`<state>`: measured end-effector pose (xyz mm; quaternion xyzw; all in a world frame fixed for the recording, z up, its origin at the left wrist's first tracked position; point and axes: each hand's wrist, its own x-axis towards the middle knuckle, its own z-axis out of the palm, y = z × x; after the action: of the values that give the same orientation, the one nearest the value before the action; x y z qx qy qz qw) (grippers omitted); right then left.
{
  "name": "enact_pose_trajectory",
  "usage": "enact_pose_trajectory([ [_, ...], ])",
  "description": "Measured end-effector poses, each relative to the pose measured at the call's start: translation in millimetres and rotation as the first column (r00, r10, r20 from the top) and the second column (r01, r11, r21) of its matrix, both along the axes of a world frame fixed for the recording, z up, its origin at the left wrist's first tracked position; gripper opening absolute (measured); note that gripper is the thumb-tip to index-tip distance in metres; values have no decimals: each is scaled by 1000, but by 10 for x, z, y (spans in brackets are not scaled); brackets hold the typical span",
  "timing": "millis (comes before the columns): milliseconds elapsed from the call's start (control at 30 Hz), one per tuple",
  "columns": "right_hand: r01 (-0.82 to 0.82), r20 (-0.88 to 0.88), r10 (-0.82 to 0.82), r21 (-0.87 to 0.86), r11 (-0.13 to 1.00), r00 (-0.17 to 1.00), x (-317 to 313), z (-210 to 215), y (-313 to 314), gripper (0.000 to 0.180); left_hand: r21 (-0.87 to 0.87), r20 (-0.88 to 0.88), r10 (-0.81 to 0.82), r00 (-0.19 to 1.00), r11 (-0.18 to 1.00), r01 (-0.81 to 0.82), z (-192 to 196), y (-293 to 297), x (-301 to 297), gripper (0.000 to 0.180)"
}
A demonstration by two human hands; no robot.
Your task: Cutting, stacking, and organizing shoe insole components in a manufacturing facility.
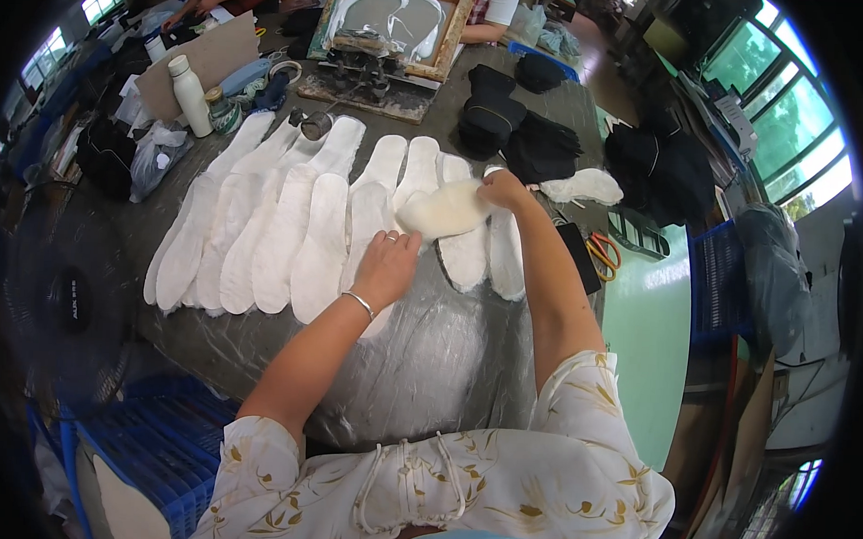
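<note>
Gripping a cream, foot-shaped insole of soft material (445,211) at its right end, the right hand (503,189) on my remote feed is closed on that edge. The insole slants over a row of white, fuzzy, foot-shaped insoles (273,240); I cannot tell whether it rests on them. At its left end I see the left hand (387,266), palm down with curled fingers, but from here I cannot tell whether it grasps the edge. The row overlaps across a dark grey table (419,364) with a shiny surface. To the right, I make out orange-handled scissors (603,255) near the table's edge and stacked black fabric pieces (542,145) farther back. Beyond the row I have a wooden-framed screen smeared with white paste (392,26), and left of it a white cylindrical bottle (189,98).
</note>
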<state>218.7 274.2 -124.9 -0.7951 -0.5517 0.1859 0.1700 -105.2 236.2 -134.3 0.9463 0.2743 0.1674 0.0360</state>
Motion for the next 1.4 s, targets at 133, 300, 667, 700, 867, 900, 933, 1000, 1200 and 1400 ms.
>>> enact_pose_trajectory([
  [133, 13, 7, -12, -114, 993, 1000, -32, 126, 23, 31, 55, 84, -14, 996, 998, 10, -19, 31, -13, 20],
  [300, -61, -179, 71, 59, 996, 981, 4, 163, -15, 50, 55, 36, -11, 999, 998, 9, 19, 34, 4, 18],
  [667, -110, -2, 110, -90, 990, 994, 8, 360, 77, 34, 40, 23, 0, 1000, 999, -1, 29, 12, 29, 22],
  [700, -128, 20, 129, -22, 991, 991, -29, 409, 82, 24, -13, 6, -3, 1000, 1000, 3, 6, 42, 7, 42],
  [867, -85, -143, 105, 145, 986, 984, 61, 585, 17, 26, 41, -6, -39, 999, 998, 39, 3, 64, -30, 29],
  [900, -43, -156, 75, 196, 980, 985, 85, 577, -10, 27, 59, -28, -55, 998, 997, 57, 24, 61, -31, 22],
  [933, -2, -171, 46, 246, 969, 984, 105, 569, -32, 27, 79, -51, -69, 996, 994, 73, 46, 56, -37, 15],
  [1000, 37, -107, -14, 217, 975, 994, 195, 525, -71, 28, 74, -37, -86, 996, 993, 88, 43, 46, -17, 20],
  [1200, 418, -20, -426, 239, 877, 905, 255, 468, -98, 26, -17, -119, -63, 991, 998, 61, 69, 77, -126, 31],
  [1400, 366, -387, -251, 260, 893, 887, 585, 345, -243, 22, -6, 131, -19, 991, 1000, 20, 169, -30, -34, 13],
])
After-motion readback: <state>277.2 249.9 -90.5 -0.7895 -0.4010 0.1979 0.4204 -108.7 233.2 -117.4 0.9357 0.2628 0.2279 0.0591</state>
